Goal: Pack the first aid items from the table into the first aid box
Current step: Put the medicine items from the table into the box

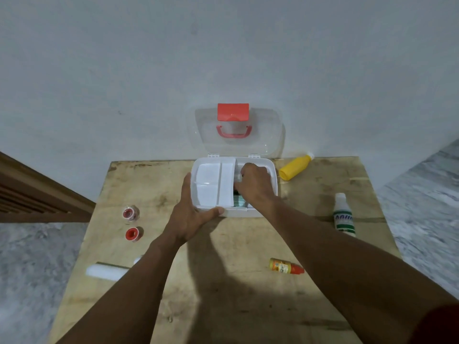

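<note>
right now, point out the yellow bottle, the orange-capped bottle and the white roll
yellow bottle (294,168), head view, middle of its body
orange-capped bottle (283,265), head view, on its label
white roll (106,270), head view, middle of its side

The left hand (190,216) lies spread, thumb splayed wide, while the right hand (255,186) curls knuckles-up farther forward.

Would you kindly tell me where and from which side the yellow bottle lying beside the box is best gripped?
Probably round the wide middle of the yellow bottle, coming down from above: it lies on its side on the table, white cap toward the wall, so both long flanks are exposed.
</note>
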`<state>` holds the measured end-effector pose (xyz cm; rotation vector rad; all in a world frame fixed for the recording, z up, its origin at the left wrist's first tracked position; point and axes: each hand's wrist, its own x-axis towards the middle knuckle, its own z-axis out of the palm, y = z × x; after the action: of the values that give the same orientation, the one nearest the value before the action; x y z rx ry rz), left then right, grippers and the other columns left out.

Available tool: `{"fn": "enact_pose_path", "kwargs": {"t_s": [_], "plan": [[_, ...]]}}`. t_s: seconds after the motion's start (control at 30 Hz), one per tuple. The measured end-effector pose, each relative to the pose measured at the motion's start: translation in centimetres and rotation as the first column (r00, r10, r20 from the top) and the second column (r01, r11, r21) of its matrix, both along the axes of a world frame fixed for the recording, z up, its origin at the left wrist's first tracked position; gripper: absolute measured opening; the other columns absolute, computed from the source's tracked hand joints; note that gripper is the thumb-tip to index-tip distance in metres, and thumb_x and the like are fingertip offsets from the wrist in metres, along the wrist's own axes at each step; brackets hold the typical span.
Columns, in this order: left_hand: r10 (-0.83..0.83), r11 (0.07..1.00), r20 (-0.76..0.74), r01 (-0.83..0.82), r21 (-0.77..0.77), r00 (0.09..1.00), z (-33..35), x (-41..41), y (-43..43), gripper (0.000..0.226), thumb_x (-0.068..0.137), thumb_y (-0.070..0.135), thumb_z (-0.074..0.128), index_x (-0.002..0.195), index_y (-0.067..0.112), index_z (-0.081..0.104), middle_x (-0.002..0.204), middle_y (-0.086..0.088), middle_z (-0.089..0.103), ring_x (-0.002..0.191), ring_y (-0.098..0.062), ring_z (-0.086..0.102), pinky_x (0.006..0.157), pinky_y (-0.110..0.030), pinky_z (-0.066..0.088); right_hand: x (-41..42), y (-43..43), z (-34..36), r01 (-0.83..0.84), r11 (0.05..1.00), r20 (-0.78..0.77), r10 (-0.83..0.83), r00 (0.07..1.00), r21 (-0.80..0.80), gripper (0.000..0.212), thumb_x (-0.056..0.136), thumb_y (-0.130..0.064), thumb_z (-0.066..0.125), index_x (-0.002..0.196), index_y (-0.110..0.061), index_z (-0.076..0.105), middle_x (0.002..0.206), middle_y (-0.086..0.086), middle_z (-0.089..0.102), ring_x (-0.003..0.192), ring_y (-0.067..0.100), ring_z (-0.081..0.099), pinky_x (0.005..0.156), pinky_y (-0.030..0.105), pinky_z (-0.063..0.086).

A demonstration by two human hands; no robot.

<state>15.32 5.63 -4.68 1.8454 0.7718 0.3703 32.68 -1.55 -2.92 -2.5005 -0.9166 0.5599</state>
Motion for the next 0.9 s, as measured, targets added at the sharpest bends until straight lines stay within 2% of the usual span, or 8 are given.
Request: {"fn": "enact_pose_path", "kwargs": {"t_s": [0.07,0.2,0.33,0.4,0.47,0.6,0.7,0.9], "plan": [[0.008,1.000,-0.007,-0.008,-0.002,1.000,0.0,-0.1,-0.1,0.097,0.067,0.041,0.083,0.144,0.031,0.025,0.128,0.026,0.047,0.115,0.004,0.051,0.089,-0.027,0.053,0.0,-0.1,0.0,0.003,1.000,-0.009,-0.003,1.000,0.007,0.025,0.090,-0.020,0.065,0.110,-0.004,0.063,0.106,0.013,0.070,0.102,0.030,0.063,0.079,0.033,0.046],[0.025,1.000,-0.023,-0.025,-0.017,0.999,-0.2,-0.4,0.1,0.097,0.067,0.042,0.083,0.144,0.035,0.024,0.126,0.029,0.048,0.113,0.005,0.052,0.088,-0.030,0.051,-0.2,-0.3,0.1,-0.050,0.998,-0.006,0.049,0.999,-0.028,0.013,0.090,-0.020,0.064,0.091,-0.008,0.060,0.088,0.010,0.066,0.087,0.028,0.062,0.065,0.031,0.037],[0.024,1.000,-0.034,-0.024,-0.007,0.999,-0.6,-0.7,0.0,0.099,0.065,0.046,0.082,0.143,0.038,0.022,0.131,0.018,0.051,0.115,-0.011,0.054,0.089,-0.036,0.051,-0.5,-1.6,1.0,-0.030,1.000,0.060,0.031,0.998,-0.008,0.021,0.089,-0.015,0.061,0.107,-0.004,0.063,0.106,0.014,0.069,0.102,0.032,0.062,0.072,0.030,0.042],[0.027,1.000,-0.041,-0.027,0.009,0.999,-0.6,-0.8,0.0,0.098,0.067,0.045,0.082,0.143,0.038,0.021,0.129,0.015,0.051,0.111,-0.015,0.054,0.081,-0.030,0.049,-0.7,-2.7,1.9,0.015,1.000,0.101,-0.017,0.995,0.024,0.025,0.089,-0.014,0.060,0.111,-0.001,0.063,0.108,0.016,0.068,0.105,0.034,0.061,0.080,0.035,0.047],[0.027,0.999,-0.032,-0.026,0.032,0.999,-0.4,-0.8,0.1,0.096,0.070,0.039,0.084,0.143,0.035,0.020,0.128,0.014,0.049,0.110,-0.015,0.052,0.077,-0.024,0.044,-0.8,-4.0,2.8,0.088,0.994,0.119,-0.094,0.988,0.059,0.026,0.088,-0.012,0.060,0.111,0.000,0.062,0.108,0.017,0.067,0.104,0.035,0.061,0.083,0.038,0.048],[0.042,0.999,-0.034,-0.041,0.031,0.999,-0.5,-0.7,0.3,0.101,0.073,0.036,0.084,0.147,0.031,0.016,0.127,0.012,0.047,0.113,-0.021,0.050,0.092,-0.036,0.043,-2.0,-6.8,4.4,0.220,0.974,0.132,-0.225,0.965,0.054,0.031,0.089,-0.018,0.060,0.117,-0.004,0.061,0.115,0.018,0.066,0.107,0.037,0.061,0.086,0.037,0.047],[0.031,0.999,-0.070,-0.030,0.019,0.997,-0.6,-0.7,0.5,0.105,0.072,0.037,0.083,0.149,0.030,0.013,0.139,0.002,0.048,0.123,-0.032,0.050,0.100,-0.044,0.042,-2.9,-9.4,4.8,0.278,0.961,0.185,-0.273,0.944,0.004,0.034,0.091,-0.020,0.058,0.121,-0.003,0.060,0.119,0.018,0.064,0.111,0.035,0.060,0.089,0.036,0.047],[0.012,1.000,-0.092,-0.010,0.016,0.996,-0.7,-0.9,0.3,0.107,0.072,0.042,0.083,0.150,0.031,0.011,0.144,-0.003,0.047,0.126,-0.037,0.048,0.104,-0.049,0.040,-2.8,-13.8,4.9,0.361,0.930,0.268,-0.332,0.904,-0.065,0.034,0.095,-0.030,0.055,0.119,-0.005,0.055,0.125,0.015,0.057,0.119,0.031,0.052,0.099,0.034,0.039]]}}
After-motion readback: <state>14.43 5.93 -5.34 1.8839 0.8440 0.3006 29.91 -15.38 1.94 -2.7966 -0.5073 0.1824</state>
